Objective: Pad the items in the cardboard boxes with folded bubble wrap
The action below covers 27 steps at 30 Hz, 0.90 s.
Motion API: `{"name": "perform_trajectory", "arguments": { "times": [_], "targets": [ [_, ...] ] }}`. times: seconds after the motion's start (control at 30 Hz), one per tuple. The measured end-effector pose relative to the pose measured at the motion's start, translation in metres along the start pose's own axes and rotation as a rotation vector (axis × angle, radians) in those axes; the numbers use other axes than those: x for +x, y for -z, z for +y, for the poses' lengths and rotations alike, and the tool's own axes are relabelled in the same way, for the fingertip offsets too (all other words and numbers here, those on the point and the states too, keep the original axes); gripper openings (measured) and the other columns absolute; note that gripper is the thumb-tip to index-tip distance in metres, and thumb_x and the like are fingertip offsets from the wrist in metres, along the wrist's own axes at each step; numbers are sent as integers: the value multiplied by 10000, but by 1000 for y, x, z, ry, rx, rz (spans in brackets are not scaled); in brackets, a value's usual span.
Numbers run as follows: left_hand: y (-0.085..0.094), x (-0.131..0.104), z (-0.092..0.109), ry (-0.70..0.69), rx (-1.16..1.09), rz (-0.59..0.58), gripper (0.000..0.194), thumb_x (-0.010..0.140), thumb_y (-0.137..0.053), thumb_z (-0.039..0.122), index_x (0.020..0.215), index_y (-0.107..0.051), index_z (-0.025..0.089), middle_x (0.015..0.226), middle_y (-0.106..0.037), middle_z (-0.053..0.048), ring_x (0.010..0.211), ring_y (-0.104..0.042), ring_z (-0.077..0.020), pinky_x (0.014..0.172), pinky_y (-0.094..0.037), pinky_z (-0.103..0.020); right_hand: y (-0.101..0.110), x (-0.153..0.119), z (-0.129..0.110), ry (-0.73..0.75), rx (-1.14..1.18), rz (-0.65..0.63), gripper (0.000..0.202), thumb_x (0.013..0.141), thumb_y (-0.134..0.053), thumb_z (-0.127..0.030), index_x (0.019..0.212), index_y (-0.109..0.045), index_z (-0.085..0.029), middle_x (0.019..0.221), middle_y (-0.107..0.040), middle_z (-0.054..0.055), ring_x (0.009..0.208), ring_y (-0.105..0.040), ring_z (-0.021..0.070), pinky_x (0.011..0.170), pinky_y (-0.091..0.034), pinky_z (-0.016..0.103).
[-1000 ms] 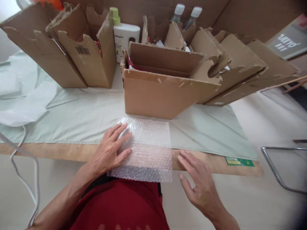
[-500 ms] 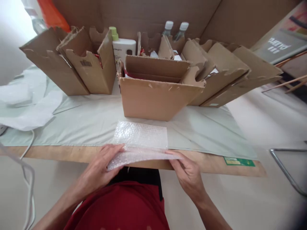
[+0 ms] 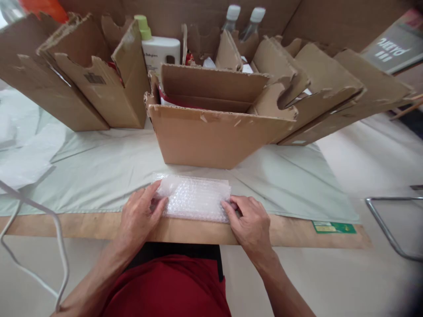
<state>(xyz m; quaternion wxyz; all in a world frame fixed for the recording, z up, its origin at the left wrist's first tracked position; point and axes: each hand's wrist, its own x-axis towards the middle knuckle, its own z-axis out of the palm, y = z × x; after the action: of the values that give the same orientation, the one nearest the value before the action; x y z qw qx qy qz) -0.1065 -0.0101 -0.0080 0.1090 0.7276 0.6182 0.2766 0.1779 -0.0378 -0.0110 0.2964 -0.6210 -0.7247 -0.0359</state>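
A folded sheet of clear bubble wrap (image 3: 194,198) lies near the front edge of the table, on the pale green cloth. My left hand (image 3: 140,211) grips its left end, the thumb and fingers closed around the edge. At the opposite end my right hand (image 3: 249,220) pinches the wrap between thumb and fingers. Just behind the wrap stands an open cardboard box (image 3: 214,136); part of a red and white item shows inside it.
Several more open cardboard boxes (image 3: 99,88) line the back, with a white bottle (image 3: 161,55) among them. Loose plastic wrap (image 3: 26,149) lies at the left, above a white cable (image 3: 61,246). A metal bar frame (image 3: 380,224) is at the right.
The near flap of bubble wrap, held up before, has been folded away from me onto the rest. Both hands have moved forward with it, and the view has shifted closer.
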Motion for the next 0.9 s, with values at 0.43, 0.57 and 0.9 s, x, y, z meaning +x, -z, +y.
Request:
{"name": "perform_trajectory", "arguments": {
  "times": [0.43,0.57,0.9],
  "targets": [
    [9,15,-7,36,177,-6,506,918,-597,550,1226,-666,153,1133,-638,-170,1029,-614,-364,949,-521,-564,-2,29,13,-33,-125,-158,385,990,-572,-473,1196,-680,-166,1247,-714,157,1024,-640,335,860,-465,468],
    [4,15,-4,-2,181,-5,275,911,-605,433,927,-691,173,1071,-641,-165,968,-593,-343,902,-522,-548,-9,37,4,-54,61,-158,163,952,-608,-343,891,-670,-204,1240,-727,125,1044,-664,306,875,-493,461],
    [25,24,12,-114,-14,43,82,942,-586,276,973,-651,236,880,-749,-30,782,-685,-228,744,-530,-380,44,-43,-39,-531,801,-363,510,952,-635,-310,1444,-518,-248,1039,-769,70,885,-762,193,748,-629,288]
  ]
}}
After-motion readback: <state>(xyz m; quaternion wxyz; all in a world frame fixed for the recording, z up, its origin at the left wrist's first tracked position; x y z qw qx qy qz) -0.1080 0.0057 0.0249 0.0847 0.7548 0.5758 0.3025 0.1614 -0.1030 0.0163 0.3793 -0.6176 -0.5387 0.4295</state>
